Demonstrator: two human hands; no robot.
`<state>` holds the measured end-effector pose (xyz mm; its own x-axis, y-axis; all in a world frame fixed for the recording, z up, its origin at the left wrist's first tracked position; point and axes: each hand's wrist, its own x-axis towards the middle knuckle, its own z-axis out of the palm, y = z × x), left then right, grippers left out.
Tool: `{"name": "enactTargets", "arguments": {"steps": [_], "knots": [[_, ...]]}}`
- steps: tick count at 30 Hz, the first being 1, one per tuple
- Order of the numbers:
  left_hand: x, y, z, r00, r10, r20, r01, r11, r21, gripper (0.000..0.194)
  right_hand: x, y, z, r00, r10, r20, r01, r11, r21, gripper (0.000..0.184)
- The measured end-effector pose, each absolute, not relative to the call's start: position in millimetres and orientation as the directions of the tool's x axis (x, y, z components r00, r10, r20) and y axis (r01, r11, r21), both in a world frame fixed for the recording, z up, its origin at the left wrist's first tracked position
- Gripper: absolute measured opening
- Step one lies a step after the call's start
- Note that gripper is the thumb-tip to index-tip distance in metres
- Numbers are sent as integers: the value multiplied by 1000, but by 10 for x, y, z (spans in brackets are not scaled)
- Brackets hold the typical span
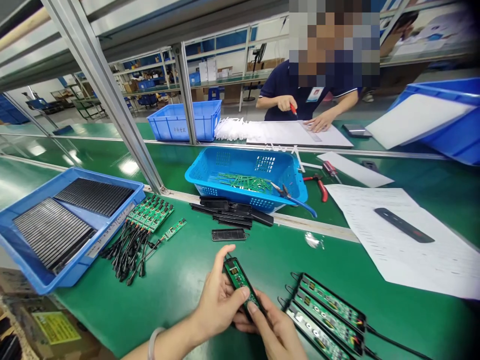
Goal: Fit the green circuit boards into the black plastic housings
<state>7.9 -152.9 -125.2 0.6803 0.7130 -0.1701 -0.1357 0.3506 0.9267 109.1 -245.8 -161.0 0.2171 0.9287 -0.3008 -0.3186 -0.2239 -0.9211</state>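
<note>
Between my two hands is a narrow black plastic case with a green circuit board (239, 276) seated in it and a small display near its far end. My left hand (219, 300) grips its left side, thumb on the board and index finger stretched past the far end. Around the near end closes my right hand (272, 322), its thumb pressing on the board. To the right lie three black cases with boards (330, 310), cables trailing from them. Beyond my hands lies a single black case half (228, 234), in front of a pile of black case parts (234, 210).
At left, a blue tray (71, 272) holds rows of black parts, beside stacked circuit boards (152, 212) with black cables. A blue basket (202, 167) holds green strips and pliers. Papers (390, 240) bear a black device. Across the bench, another person (315, 100) works. A metal post (108, 95) rises at left.
</note>
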Motion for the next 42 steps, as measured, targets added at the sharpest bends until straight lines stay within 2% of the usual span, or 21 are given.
{"name": "enactTargets", "arguments": {"steps": [2, 6, 9, 11, 14, 17, 22, 26, 29, 30, 33, 35, 38, 42], "knots": [[86, -1517, -1245, 680, 709, -184, -127, 361, 924, 90, 1090, -2457, -1605, 226, 924, -308, -287, -239, -928, 53], [85, -1435, -1177, 640, 738, -212, -125, 372, 920, 101, 1115, -2478, -1578, 216, 923, -319, -248, -264, -932, 70], [70, -1385, -1123, 588, 779, -216, -139, 361, 922, 102, 1139, -2510, -1560, 295, 920, -259, -48, -257, -965, 42], [62, -1379, -1113, 581, 787, -210, -138, 349, 927, 100, 1152, -2527, -1543, 352, 916, -191, 109, -243, -964, 44], [60, -1398, -1129, 580, 794, -182, -129, 310, 942, 96, 1158, -2536, -1513, 412, 903, -124, 190, -219, -957, 46], [67, -1417, -1147, 581, 797, -164, -131, 290, 948, 94, 1156, -2530, -1503, 394, 911, -122, 192, -212, -958, 46], [70, -1425, -1136, 595, 791, -145, -165, 296, 941, 92, 1159, -2511, -1517, 261, 952, -161, 172, -210, -962, 53], [59, -1422, -1114, 577, 810, -104, -185, 254, 949, 88, 1166, -2496, -1494, 258, 946, -197, 166, -244, -955, 56], [48, -1426, -1101, 568, 817, -99, -159, 227, 961, 88, 1147, -2499, -1467, 250, 937, -245, 101, -277, -956, 49], [45, -1428, -1098, 566, 819, -98, -152, 221, 963, 87, 1134, -2504, -1459, 268, 929, -256, 69, -284, -956, 49], [41, -1429, -1090, 558, 825, -90, -146, 205, 968, 87, 1093, -2523, -1442, 387, 890, -241, 30, -273, -962, 67], [42, -1425, -1086, 555, 827, -90, -156, 210, 965, 88, 1084, -2532, -1438, 446, 869, -216, 40, -260, -965, 69], [43, -1425, -1087, 560, 821, -106, -177, 243, 954, 90, 1107, -2526, -1443, 368, 901, -228, 27, -256, -966, 63], [37, -1438, -1096, 578, 809, -106, -158, 238, 958, 90, 1127, -2498, -1456, 245, 946, -212, 32, -227, -973, 41]]}}
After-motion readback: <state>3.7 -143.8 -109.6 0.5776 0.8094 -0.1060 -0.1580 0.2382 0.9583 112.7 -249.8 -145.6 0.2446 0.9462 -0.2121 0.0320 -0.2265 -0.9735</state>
